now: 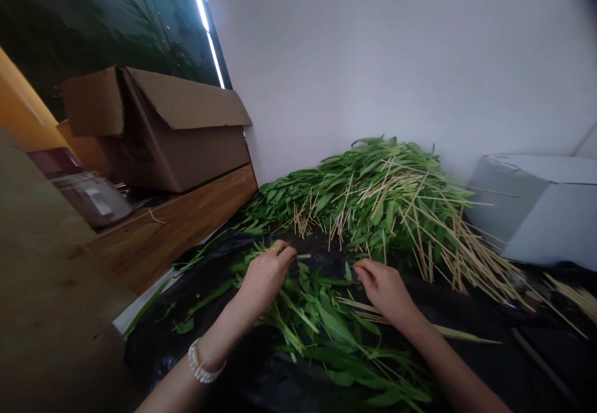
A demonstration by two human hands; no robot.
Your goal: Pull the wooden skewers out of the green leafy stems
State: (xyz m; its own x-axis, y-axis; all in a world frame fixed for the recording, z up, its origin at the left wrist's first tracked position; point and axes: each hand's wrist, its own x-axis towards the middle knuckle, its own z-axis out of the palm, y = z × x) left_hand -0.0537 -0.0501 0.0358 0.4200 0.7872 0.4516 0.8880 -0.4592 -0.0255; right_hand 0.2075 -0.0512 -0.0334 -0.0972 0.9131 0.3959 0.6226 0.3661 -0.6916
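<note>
reaching over loose leafy stems (336, 323), spread at the clock's centre on black plastic (261, 363). curling left hand (270, 270) at ten o'clock, beside a stem end (304, 256); cannot tell the grip. drawing in fingertips of right hand (385, 282) at two o'clock, beside a small leaf (348, 272); cannot tell whether holding it. facing a leafy heap (331, 183) at twelve, white box (545, 214) at two, cardboard box (200, 155) at eleven.

Two hands show, a left hand (267, 276) and a right hand (385, 285), with one ring (275, 248) and one bracelet (203, 363). There are two boxes, one cardboard box (200, 152) and one white box (555, 214). Greens make two heaps, one large pile (326, 183) and one smaller pile (334, 323); the dozens of sticks (485, 267) overlap too much to count.
</note>
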